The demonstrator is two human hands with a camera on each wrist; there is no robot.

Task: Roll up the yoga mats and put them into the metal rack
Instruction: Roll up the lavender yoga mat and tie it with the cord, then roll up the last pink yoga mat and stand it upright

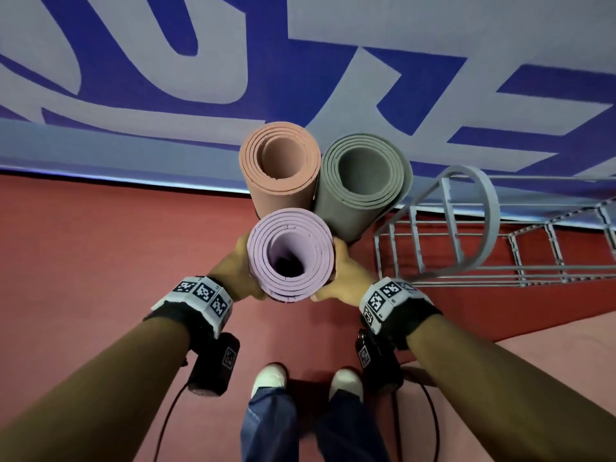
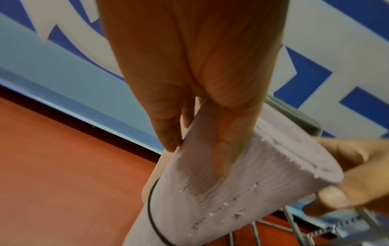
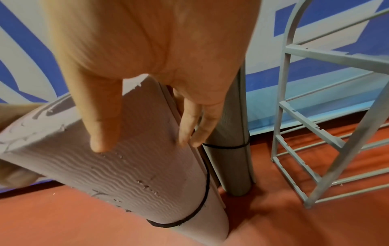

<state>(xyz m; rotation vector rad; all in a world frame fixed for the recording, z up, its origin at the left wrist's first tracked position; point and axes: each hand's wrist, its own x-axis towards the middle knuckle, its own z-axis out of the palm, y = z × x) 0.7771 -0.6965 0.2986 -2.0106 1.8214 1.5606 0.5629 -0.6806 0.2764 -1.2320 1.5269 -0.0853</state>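
Between the two hands, close to the wall, stood the lilac mat (image 1: 290, 255), rolled and upright, its end spiral facing the head camera. A black band (image 3: 202, 206) circled it lower down. The left hand (image 1: 239, 271) clasped its left side, thumb and fingers curved around the roll; the right hand (image 1: 346, 273) clasped the other side the same way, thumb laid on the ribbed skin and fingers tucked behind. Just beyond it stood two more rolls, touching each other: the salmon mat (image 1: 280, 165) on the left and the grey mat (image 1: 363, 181) on the right, the grey one also bound by a black band and standing on the red floor (image 1: 100, 261). None of the three was in the metal rack (image 1: 466, 225), which stood to the right with its bars and top hoop bare. Large blue shapes covered the pale wall (image 1: 300, 61), too cropped to read as letters. Square coded markers sat on both wrist bands.
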